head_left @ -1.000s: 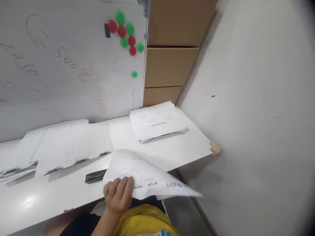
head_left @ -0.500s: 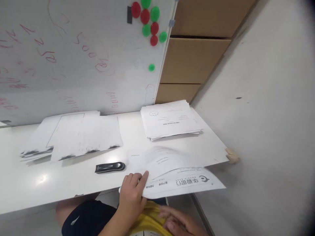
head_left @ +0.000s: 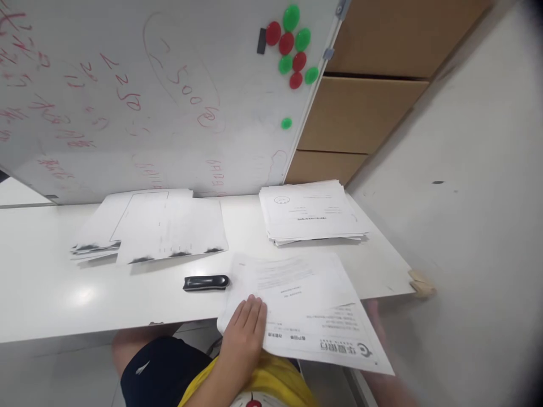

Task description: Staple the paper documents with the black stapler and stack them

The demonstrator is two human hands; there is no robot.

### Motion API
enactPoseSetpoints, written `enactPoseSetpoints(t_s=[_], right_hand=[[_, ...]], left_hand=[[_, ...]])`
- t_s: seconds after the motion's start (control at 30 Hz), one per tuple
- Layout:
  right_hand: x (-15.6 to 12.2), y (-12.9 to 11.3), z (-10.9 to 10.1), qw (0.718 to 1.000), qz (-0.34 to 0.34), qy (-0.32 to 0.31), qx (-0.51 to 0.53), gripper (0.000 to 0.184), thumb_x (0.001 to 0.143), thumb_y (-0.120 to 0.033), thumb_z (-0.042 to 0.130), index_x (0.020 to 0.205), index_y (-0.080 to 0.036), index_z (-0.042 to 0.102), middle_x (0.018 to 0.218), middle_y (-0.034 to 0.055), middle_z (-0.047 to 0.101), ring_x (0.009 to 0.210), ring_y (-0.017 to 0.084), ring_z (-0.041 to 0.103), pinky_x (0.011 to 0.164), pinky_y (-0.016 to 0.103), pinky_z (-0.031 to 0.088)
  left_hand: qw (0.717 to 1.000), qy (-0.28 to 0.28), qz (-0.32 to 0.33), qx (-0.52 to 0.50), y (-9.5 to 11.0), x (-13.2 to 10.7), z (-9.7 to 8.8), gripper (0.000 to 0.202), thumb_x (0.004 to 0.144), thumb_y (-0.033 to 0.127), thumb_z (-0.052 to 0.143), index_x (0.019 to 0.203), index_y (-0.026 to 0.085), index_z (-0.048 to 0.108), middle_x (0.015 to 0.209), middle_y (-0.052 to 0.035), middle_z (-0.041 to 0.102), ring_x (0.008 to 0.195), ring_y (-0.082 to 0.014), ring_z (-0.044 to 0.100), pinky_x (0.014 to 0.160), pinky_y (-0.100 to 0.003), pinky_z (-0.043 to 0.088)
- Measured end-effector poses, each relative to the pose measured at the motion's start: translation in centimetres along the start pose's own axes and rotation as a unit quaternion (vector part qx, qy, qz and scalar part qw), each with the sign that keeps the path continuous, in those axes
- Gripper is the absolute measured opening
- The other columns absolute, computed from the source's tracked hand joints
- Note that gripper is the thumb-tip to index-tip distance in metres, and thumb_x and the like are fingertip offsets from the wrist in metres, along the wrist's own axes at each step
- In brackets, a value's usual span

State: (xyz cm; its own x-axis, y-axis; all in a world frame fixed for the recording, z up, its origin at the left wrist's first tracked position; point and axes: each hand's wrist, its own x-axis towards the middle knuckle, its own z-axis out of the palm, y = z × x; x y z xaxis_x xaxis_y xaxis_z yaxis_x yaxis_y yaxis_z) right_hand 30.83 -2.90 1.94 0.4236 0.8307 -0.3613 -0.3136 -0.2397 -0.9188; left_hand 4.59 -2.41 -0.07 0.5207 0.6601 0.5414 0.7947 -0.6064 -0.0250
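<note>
My left hand (head_left: 246,330) lies with its fingers stretched out flat on two overlapping printed sheets, near the front edge of the table. The upper sheet (head_left: 292,282) is plain with small text. Below it, a bank form (head_left: 335,339) with a logo hangs past the table edge towards me. At the right side of that form, my right hand (head_left: 375,322) is blurred and mostly behind the paper, so its fingers are hidden. Just left of the sheets lies a black stapler (head_left: 206,282).
A stack of printed papers (head_left: 311,212) lies at the back right of the white table (head_left: 38,288). More sheets (head_left: 169,226) are spread at the back left. Behind them stands a whiteboard (head_left: 237,85) with magnets, beside cardboard boxes (head_left: 373,110) and a wall.
My right hand has moved from my lap to behind the form's right edge. The left hand's fingers have flattened on the paper. The bulging sheets now lie flatter, and the view has shifted left.
</note>
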Motion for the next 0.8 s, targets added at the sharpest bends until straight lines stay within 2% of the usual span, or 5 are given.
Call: enactPoseSetpoints(t_s=[0.17, 0.33, 0.5, 0.6, 0.8], right_hand=[[0.5, 1.9, -0.4, 0.963, 0.194, -0.035, 0.184, 0.077, 0.068, -0.085, 0.038, 0.1, -0.025, 0.073, 0.126, 0.0169, 0.062, 0.123, 0.036, 0.05, 0.093, 0.054, 0.043], [-2.0, 5.0, 3.4, 0.952, 0.087, -0.009, 0.293, 0.07, 0.074, -0.078, 0.038, 0.122, -0.032, 0.061, 0.135, 0.007, 0.057, 0.126, 0.029, 0.049, 0.1, 0.055, 0.039], [-4.9, 7.4, 7.5, 0.968, 0.118, -0.037, 0.217, 0.06, 0.066, -0.058, 0.071, 0.116, -0.026, 0.064, 0.117, 0.0093, 0.068, 0.114, 0.029, 0.059, 0.094, 0.049, 0.047], [-5.9, 8.2, 8.3, 0.974, 0.135, -0.006, 0.182, 0.054, 0.064, -0.041, 0.08, 0.112, -0.021, 0.066, 0.103, 0.0078, 0.073, 0.101, 0.027, 0.065, 0.089, 0.042, 0.051], [-5.8, 8.2, 8.1, 0.973, 0.117, 0.054, 0.19, 0.061, 0.065, -0.04, 0.079, 0.119, -0.019, 0.061, 0.093, 0.0061, 0.075, 0.091, 0.024, 0.069, 0.083, 0.036, 0.055]], left_hand=[[0.991, -0.114, -0.065, -0.002, 0.2, -0.4, 2.9, 0.076, 0.077, 0.005, 0.044, 0.148, 0.007, 0.017, 0.141, -0.0179, 0.045, 0.134, -0.0317, 0.037, 0.103, -0.047, 0.041], [0.982, -0.15, -0.109, -0.024, 1.2, 1.5, 3.3, 0.085, 0.077, 0.016, 0.051, 0.149, 0.004, 0.007, 0.151, -0.02, 0.027, 0.138, -0.0364, 0.026, 0.105, -0.049, 0.037], [0.981, -0.16, -0.091, -0.068, 1.3, 2.0, 3.0, 0.088, 0.082, 0.032, 0.052, 0.149, 0.005, 0.002, 0.152, -0.0203, 0.022, 0.14, -0.0349, 0.024, 0.105, -0.048, 0.035], [0.978, -0.18, -0.056, -0.089, 0.6, 1.5, 2.0, 0.091, 0.083, 0.045, 0.053, 0.149, 0.006, 0.006, 0.152, -0.0194, 0.022, 0.14, -0.0352, 0.022, 0.108, -0.051, 0.029], [0.974, -0.2, -0.028, -0.102, -2.3, -0.3, -1.4, 0.079, 0.087, 0.052, 0.048, 0.149, 0.016, 0.015, 0.151, -0.0108, 0.03, 0.142, -0.0333, 0.019, 0.11, -0.057, 0.022]])
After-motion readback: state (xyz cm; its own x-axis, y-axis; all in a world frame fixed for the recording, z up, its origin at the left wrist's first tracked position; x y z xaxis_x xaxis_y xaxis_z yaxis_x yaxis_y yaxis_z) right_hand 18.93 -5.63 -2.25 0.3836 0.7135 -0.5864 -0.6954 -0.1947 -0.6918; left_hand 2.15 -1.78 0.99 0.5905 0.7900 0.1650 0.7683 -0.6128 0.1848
